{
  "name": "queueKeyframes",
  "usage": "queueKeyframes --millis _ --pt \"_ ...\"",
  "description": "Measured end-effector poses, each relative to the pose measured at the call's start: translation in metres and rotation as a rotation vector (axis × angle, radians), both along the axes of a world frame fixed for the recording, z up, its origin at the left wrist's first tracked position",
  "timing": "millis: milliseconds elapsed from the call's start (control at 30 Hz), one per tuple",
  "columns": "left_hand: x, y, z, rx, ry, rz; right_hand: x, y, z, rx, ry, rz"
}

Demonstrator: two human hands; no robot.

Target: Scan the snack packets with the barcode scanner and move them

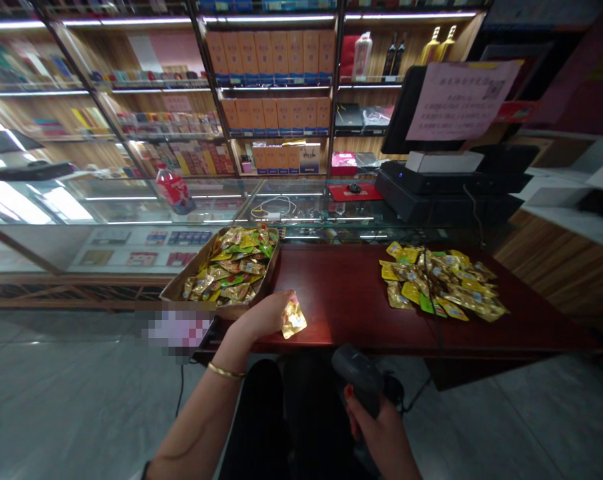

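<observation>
Between the fingers of my left hand (274, 312) is a small gold snack packet (295, 320), held over the front of the dark red table (326, 287). That hand is closed on it, just right of a cardboard box (181, 283) full of similar gold, yellow and green packets (236, 257). My right hand (376, 423) grips a black handheld barcode scanner (354, 370) below the table's front edge, in front of my lap. The scanner's head points up toward the table. On the table's right side lies a loose pile of packets (439, 277).
A glass counter (216, 200) runs behind the table, bearing a red-labelled bottle (174, 189), a white cable (274, 212) and a mouse on a red mat (339, 192). At the right stands a monitor (406, 110) with a paper sheet on it. A dark cable (430, 293) hangs across the pile.
</observation>
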State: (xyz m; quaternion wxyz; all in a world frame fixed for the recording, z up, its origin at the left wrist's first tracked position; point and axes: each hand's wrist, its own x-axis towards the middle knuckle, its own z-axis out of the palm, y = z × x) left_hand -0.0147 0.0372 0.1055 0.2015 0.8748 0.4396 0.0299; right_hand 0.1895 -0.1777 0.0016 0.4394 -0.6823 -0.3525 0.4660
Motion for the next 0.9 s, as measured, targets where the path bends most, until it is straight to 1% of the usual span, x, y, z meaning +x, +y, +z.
queueKeyframes --millis 267,433,600,733,900 --pt "-0.002 0.002 -0.006 0.003 -0.024 -0.005 0.002 0.001 -0.005 0.023 0.087 -0.012" --pt "-0.003 0.002 -0.008 -0.011 -0.025 0.011 -0.001 0.002 -0.009 0.002 0.054 0.006" --pt "-0.005 0.003 -0.01 -0.02 -0.036 0.002 -0.002 0.004 -0.01 0.037 0.076 -0.04" --pt "-0.007 0.005 -0.015 -0.018 -0.051 0.024 -0.003 0.009 -0.01 0.034 0.106 -0.013" --pt "-0.011 0.006 -0.022 -0.013 -0.115 0.06 -0.008 0.014 -0.013 0.042 0.106 -0.016"
